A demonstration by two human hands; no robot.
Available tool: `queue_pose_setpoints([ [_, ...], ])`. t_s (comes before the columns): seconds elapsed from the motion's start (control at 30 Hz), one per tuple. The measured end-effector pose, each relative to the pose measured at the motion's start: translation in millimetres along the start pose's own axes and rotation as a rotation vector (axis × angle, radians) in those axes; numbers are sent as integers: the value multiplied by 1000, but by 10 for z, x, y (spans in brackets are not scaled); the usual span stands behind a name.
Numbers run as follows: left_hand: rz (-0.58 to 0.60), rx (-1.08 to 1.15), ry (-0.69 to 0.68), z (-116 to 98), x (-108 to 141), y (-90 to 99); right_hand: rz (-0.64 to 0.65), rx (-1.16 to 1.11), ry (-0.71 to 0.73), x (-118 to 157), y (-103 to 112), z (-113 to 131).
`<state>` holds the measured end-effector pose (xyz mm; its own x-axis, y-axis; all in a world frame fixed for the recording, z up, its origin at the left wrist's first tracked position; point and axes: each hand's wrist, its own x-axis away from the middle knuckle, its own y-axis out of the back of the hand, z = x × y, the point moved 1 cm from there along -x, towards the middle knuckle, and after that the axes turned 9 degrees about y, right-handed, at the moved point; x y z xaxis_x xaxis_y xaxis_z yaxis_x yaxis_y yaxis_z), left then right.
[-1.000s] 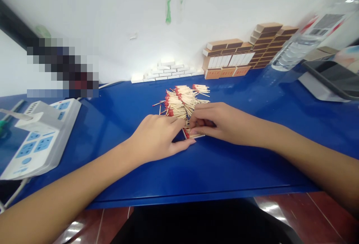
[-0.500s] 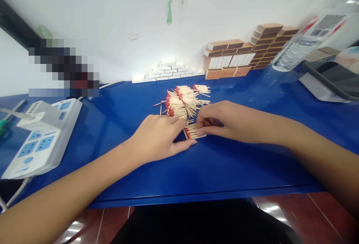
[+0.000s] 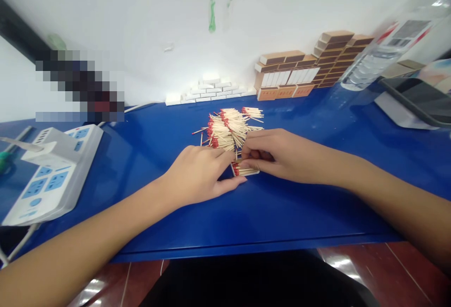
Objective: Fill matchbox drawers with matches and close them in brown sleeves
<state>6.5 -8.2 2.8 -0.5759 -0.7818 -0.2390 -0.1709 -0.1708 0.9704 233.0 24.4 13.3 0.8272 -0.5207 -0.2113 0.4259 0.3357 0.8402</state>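
A small white matchbox tray (image 3: 251, 173) holding red-tipped matches (image 3: 243, 169) lies on the blue table. My left hand (image 3: 197, 175) steadies it at its left end, thumb along the near side and fingers on the far side. From the right, my right hand (image 3: 273, 154) reaches over the tray with thumb and forefinger pinched together at the far edge, above the matches. Whatever sits between those fingertips is hidden. Just beyond both hands is a loose heap of matches (image 3: 229, 128), heads mostly pointing left.
White trays (image 3: 211, 90) are stacked against the wall. Right of them stand piled matchboxes (image 3: 285, 74), then a water bottle (image 3: 366, 65) and a dark-screened device (image 3: 419, 98). A power strip (image 3: 52, 175) with a plugged-in adapter lies at the left. The table's front edge (image 3: 246, 247) is close.
My right hand has shifted slightly left, its fingertips moving from the tray's right end to its far edge. More of the matches in the tray show now. The left hand stays put.
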Motion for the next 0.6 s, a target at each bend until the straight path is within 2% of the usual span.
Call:
queue_pose_setpoints([
  [0.1, 3, 6, -4, 0, -2, -3, 2, 9, 0, 4, 3, 6],
  [0.23, -11, 11, -20, 3, -1, -11, -56, 48, -11, 1, -4, 4],
  [0.6, -27, 0, -63, 9, 19, -33, -23, 13, 42, 0, -31, -10],
])
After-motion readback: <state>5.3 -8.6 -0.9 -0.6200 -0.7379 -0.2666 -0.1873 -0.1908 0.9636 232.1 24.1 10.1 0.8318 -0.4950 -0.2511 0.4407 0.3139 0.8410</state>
